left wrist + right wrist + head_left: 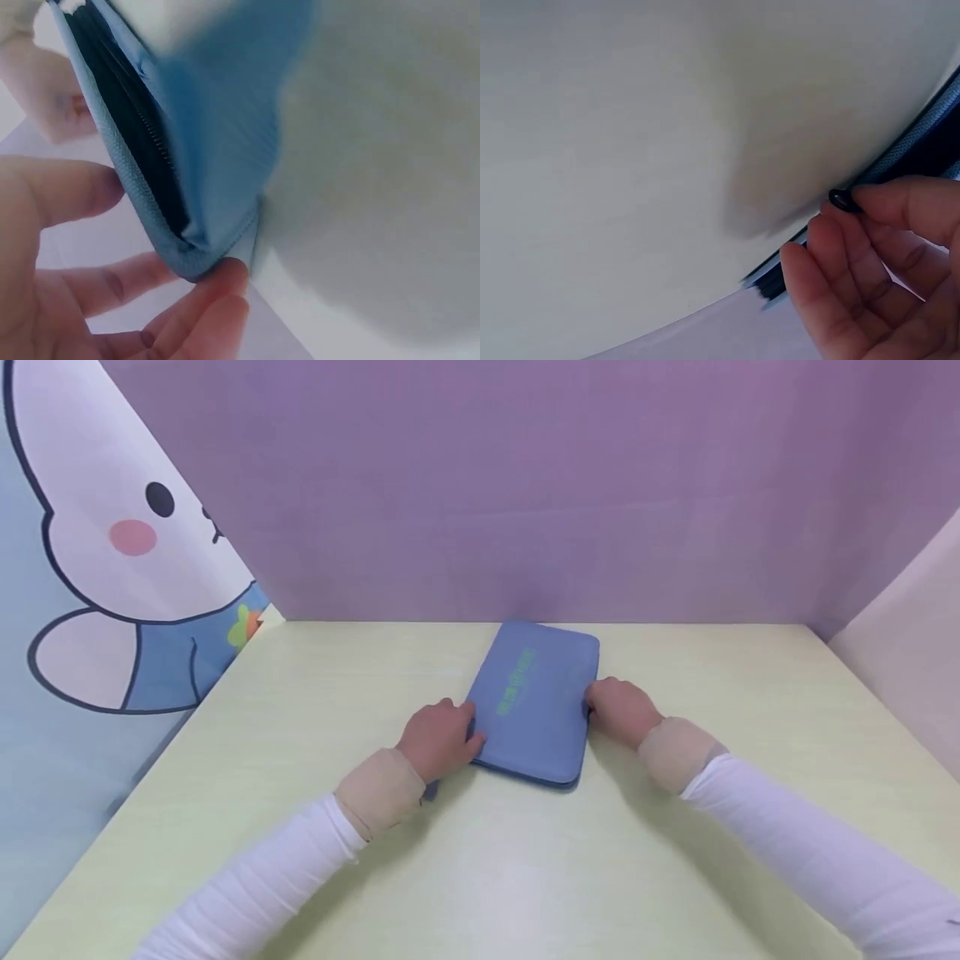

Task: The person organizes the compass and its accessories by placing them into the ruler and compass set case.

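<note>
A flat blue zippered case [536, 702] with green lettering on its cover lies on the table, tilted slightly in the head view. My left hand [438, 739] holds its left edge, thumb and fingers at the rim. In the left wrist view the case's side [124, 169] gapes, showing dark insides and zipper teeth. A blurred blue fabric piece [232, 112] hangs beside it. At the right edge, my right hand [622, 710] pinches a small black zipper pull [844, 200] between thumb and finger. The zipper track runs beneath those fingers and is partly hidden.
The case lies on a pale yellow table [375, 668]. A purple backdrop [540, 493] rises behind it, and a cartoon-printed cloth [75, 777] hangs at the left. A small dark blue end [431, 790] shows below the left wrist.
</note>
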Demonstrator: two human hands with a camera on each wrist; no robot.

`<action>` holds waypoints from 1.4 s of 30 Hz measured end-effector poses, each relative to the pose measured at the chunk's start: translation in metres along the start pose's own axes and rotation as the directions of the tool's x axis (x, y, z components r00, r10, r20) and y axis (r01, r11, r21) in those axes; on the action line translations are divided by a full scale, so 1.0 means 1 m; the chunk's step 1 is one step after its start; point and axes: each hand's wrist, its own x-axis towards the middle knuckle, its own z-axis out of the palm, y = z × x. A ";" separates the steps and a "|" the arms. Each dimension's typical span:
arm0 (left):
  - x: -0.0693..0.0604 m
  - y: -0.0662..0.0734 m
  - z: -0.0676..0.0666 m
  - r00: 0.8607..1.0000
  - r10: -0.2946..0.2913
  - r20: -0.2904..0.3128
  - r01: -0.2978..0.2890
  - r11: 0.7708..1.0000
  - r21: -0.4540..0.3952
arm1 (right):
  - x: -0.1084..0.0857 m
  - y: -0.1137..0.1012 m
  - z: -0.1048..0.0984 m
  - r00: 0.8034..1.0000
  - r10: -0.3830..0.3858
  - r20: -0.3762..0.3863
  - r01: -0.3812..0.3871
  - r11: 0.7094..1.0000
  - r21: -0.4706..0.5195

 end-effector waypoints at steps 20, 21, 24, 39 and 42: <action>0.000 0.029 0.002 0.996 0.059 -0.061 -0.052 0.992 0.113 | 0.016 0.023 -0.001 0.998 0.061 -0.008 -0.061 0.998 0.001; 0.001 0.029 0.000 0.997 0.057 -0.052 -0.049 0.989 0.136 | 0.016 0.023 -0.001 0.998 0.056 -0.008 -0.056 0.998 0.007; 0.006 0.028 -0.005 0.992 0.128 -0.015 -0.125 0.982 0.141 | 0.016 0.022 -0.001 0.999 0.046 -0.008 -0.045 0.999 0.026; 0.025 0.015 -0.006 0.880 0.457 0.125 -0.448 0.889 -0.100 | 0.011 0.021 -0.003 0.998 -0.050 -0.032 0.052 0.998 0.044; 0.027 0.013 -0.007 0.883 0.444 0.149 -0.434 0.896 -0.100 | 0.011 0.023 -0.002 0.995 -0.084 -0.049 0.087 0.994 0.065</action>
